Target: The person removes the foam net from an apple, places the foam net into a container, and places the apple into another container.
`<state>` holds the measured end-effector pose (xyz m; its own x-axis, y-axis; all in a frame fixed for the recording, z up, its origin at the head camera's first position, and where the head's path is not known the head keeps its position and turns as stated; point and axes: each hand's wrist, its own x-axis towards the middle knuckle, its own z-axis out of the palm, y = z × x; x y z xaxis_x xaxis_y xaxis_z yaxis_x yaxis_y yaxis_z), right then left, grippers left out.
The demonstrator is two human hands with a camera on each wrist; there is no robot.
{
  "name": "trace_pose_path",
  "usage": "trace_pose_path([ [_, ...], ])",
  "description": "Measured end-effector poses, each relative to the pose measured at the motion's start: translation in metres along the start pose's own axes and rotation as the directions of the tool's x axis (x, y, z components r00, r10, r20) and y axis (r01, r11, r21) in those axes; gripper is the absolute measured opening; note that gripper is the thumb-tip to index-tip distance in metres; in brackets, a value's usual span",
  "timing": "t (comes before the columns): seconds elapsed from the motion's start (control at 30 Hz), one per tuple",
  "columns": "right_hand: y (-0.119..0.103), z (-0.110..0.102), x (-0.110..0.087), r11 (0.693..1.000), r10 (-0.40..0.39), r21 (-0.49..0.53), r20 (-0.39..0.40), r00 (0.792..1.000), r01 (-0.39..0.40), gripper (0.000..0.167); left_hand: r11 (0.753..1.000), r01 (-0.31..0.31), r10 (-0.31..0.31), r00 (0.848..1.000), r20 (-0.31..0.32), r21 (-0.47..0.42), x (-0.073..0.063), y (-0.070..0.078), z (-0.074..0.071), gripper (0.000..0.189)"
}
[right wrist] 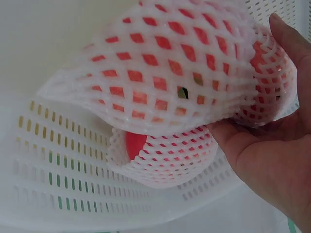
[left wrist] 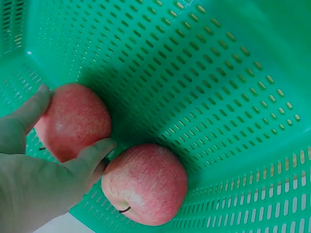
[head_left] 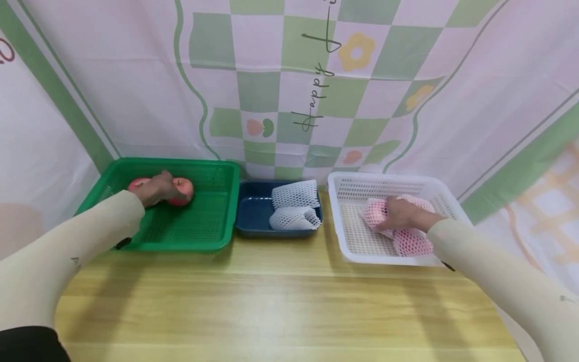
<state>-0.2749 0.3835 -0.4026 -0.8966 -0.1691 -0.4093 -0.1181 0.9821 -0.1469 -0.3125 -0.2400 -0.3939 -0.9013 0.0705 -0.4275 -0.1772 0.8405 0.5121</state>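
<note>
My left hand [head_left: 158, 190] is inside the green basket [head_left: 199, 241]. In the left wrist view its thumb and a finger lie round opposite sides of a red apple [left wrist: 75, 121]. A second red apple [left wrist: 146, 184], stem showing, sits right beside that finger. Over in the white basket [head_left: 336, 221], my right hand [head_left: 404, 213] grips an apple in a foam net sleeve [right wrist: 274, 77], thumb on one side and fingers on the other. Two more sleeved apples lie against it: a large one [right wrist: 160, 68] and a lower one [right wrist: 170, 158] with some red skin bare.
Between the baskets stands a dark blue tray [head_left: 253, 213]. It holds white foam net sleeves [head_left: 294, 218] on its right side. All three containers stand on a wooden table [head_left: 271, 301], against a checked cloth [head_left: 258, 90] hanging behind.
</note>
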Motion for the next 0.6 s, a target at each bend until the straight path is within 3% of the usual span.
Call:
trace_pose_path([
  [0.2, 0.0006, 0.0054, 0.0047, 1.0, 0.027, 0.013, 0.008, 1.0, -0.027, 0.112, 0.992, -0.049, 0.053, 0.998, -0.029, 0.117, -0.0012, -0.0032, 0.0019, 0.099],
  [0.47, -0.006, 0.0083, 0.008, 0.999, 0.035, 0.01, -0.018, 0.999, -0.035, 0.114, 0.987, -0.049, 0.056, 0.997, -0.043, 0.152, -0.005, -0.0052, 0.003, 0.096],
  [0.6, -0.0046, 0.0099, 0.0078, 1.0, 0.019, 0.012, -0.054, 0.998, -0.018, 0.106, 0.987, -0.055, 0.065, 0.996, -0.058, 0.152, -0.008, -0.002, 0.0004, 0.076],
])
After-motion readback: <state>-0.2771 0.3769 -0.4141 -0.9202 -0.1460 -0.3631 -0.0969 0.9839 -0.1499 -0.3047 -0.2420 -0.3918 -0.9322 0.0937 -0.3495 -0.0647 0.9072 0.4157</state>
